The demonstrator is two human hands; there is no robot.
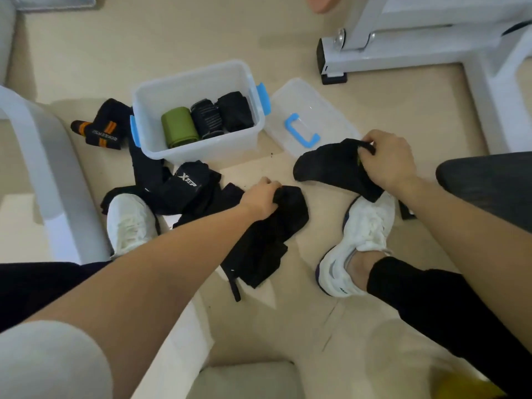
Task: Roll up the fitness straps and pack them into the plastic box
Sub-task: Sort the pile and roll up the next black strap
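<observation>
A clear plastic box (201,152) with blue latches stands on the floor. Inside it lie a green roll (179,127), a striped black roll (206,119) and a plain black roll (236,111). My left hand (260,198) grips one end of a black strap (267,240) that hangs down toward the floor. My right hand (385,159) grips another black strap (335,167), held up in front of the box lid. More black straps, one with white lettering (184,185), lie heaped in front of the box.
The clear lid (305,110) with a blue handle lies right of the box. A black and orange strap (100,131) lies left of it. My white shoes (131,223) (362,240) stand on the floor. A white machine frame (403,50) fills the top right.
</observation>
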